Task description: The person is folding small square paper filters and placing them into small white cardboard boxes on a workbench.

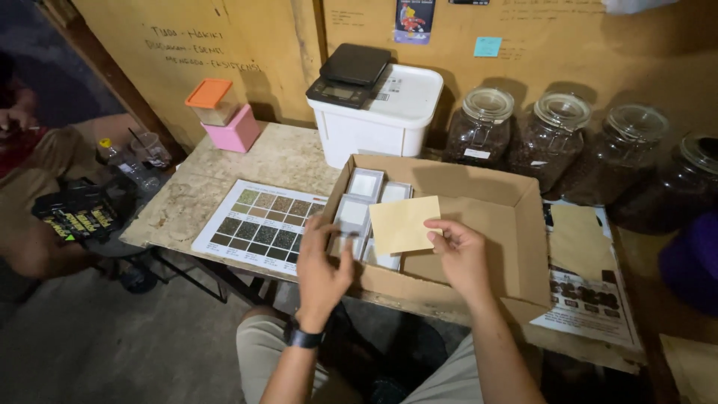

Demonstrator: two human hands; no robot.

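My right hand pinches the right edge of a plain tan card and holds it flat above an open cardboard box. My left hand, with a dark watch on the wrist, rests at the box's near left corner, fingertips touching the small grey-and-white packets stacked inside the box's left half. The right half of the box shows bare cardboard.
A laminated colour-swatch chart lies left of the box. Behind stand a white tub with a black scale, pink and orange-lidded containers, and several glass jars of dark beans. Another person sits at left.
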